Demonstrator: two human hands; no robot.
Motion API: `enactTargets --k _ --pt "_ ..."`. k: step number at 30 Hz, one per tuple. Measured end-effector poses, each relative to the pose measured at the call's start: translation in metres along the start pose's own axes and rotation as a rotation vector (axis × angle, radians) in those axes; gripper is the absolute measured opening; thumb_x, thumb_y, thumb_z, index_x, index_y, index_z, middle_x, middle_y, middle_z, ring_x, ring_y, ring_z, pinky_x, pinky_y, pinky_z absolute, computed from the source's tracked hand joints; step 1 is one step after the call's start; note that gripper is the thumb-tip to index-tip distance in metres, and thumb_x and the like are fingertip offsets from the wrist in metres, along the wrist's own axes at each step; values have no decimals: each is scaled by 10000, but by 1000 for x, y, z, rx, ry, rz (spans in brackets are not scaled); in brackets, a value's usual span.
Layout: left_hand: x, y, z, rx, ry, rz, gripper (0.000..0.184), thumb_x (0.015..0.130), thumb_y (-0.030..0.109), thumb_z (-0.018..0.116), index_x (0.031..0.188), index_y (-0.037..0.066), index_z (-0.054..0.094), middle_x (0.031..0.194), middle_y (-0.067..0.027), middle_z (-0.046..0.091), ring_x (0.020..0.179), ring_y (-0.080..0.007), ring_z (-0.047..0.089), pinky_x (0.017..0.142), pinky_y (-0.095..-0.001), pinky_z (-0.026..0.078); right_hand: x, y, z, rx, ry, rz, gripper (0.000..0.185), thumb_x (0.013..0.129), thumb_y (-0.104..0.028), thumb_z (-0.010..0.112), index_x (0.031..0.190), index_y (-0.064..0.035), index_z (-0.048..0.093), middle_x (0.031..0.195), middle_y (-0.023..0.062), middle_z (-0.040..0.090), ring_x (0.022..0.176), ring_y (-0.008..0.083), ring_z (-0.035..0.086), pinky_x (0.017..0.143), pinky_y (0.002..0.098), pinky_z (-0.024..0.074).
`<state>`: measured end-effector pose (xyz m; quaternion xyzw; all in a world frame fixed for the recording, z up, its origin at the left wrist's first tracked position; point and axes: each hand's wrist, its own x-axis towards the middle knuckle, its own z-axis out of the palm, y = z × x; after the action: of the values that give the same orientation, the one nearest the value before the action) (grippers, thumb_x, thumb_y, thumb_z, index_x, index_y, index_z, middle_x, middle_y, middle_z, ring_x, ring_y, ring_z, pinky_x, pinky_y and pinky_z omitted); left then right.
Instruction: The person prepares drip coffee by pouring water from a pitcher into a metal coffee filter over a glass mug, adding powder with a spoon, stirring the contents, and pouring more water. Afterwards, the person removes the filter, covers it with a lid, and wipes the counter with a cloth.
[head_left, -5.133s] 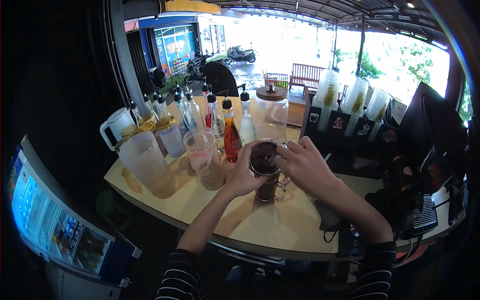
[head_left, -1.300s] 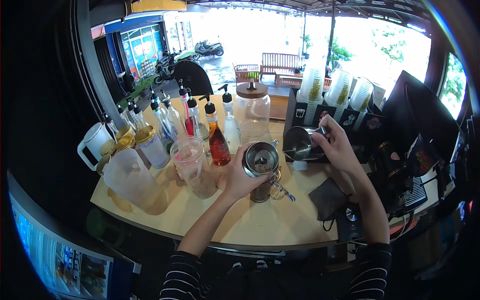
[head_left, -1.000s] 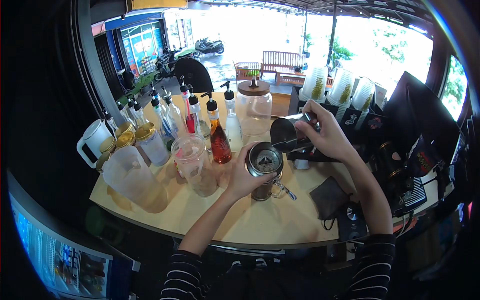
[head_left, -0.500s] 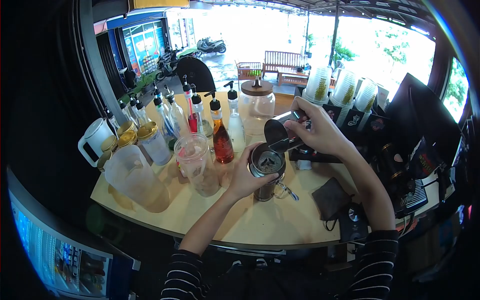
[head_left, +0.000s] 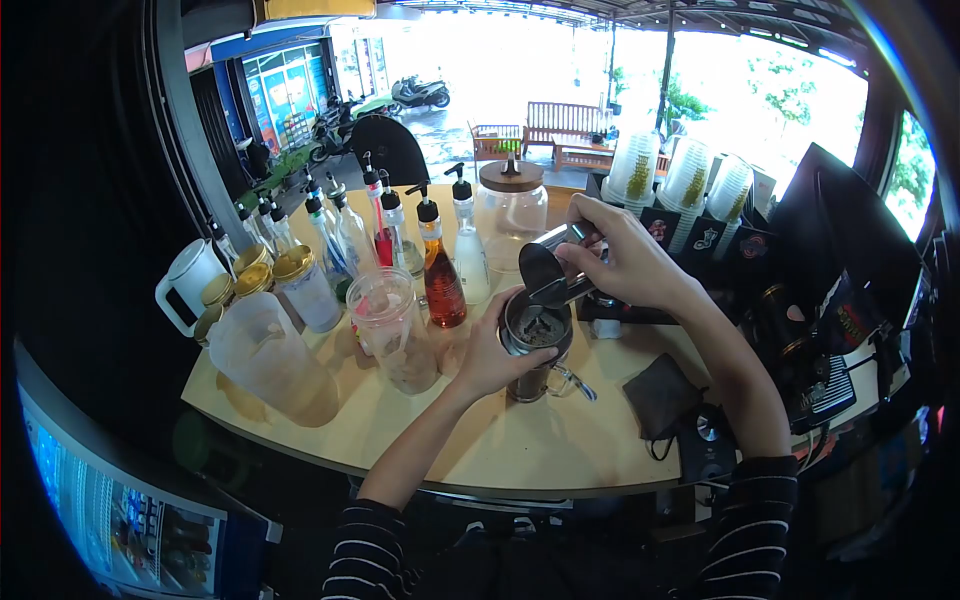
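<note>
My left hand (head_left: 492, 362) is wrapped round the side of an open metal cup (head_left: 562, 338), its thumb across the front. Dark, wet-looking contents show inside the cup, but I cannot tell what they are. Under it stands a clear glass mug (head_left: 530, 386) with a glass handle on the right, dark inside. My right hand (head_left: 628, 258) grips a shiny metal vessel (head_left: 582, 288), held tilted just above the cup's rim, with a round dark end towards the left. Whether anything flows from it I cannot make out.
Left of my hands are a clear plastic tumbler (head_left: 385, 320), a large plastic jug (head_left: 262, 350) and several pump bottles (head_left: 443, 275). Behind stands a wooden-lidded glass jar (head_left: 512, 215). To the right are a dark pouch (head_left: 663, 393), a small black device (head_left: 706, 448) and stacked cups (head_left: 688, 175).
My right hand has shifted slightly left, and the metal vessel's angle has changed a little above the cup. My left hand, the cup and the mug look unmoved.
</note>
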<state>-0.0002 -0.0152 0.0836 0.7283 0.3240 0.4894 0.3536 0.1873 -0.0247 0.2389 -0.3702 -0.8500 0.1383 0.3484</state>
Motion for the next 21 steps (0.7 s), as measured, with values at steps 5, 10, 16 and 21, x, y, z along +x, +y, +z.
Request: enactTargets --k 5,10,16,21 --pt "0 1 3 41 53 61 882 604 249 873 1310 4 403 1146 -138 608 1083 -202 596 961 -335 462 2 2 1 -55 -4 -15 213 873 -107 632 865 0 448 715 90 523 653 152 556 643 305 452" --pt "1 4 4 23 36 51 869 607 235 871 1306 10 406 1141 -134 612 1079 -196 599 961 -336 464 2 3 0 -57 -1 -19 191 886 -80 611 886 2 439 729 88 532 679 140 633 613 289 461" --pt "3 8 1 -5 -18 9 865 619 226 869 1320 34 400 1200 -121 569 1146 -201 551 1016 -340 418 -1 10 -5 -74 29 -45 183 898 -66 591 895 4 422 746 93 538 691 138 659 599 278 475" --pt "5 7 -1 -6 -27 -18 855 624 217 868 1323 48 405 1231 -109 546 1191 -208 517 1059 -347 380 -5 12 -9 -140 81 -69 186 875 -41 600 888 9 421 751 94 532 716 159 654 605 288 482"
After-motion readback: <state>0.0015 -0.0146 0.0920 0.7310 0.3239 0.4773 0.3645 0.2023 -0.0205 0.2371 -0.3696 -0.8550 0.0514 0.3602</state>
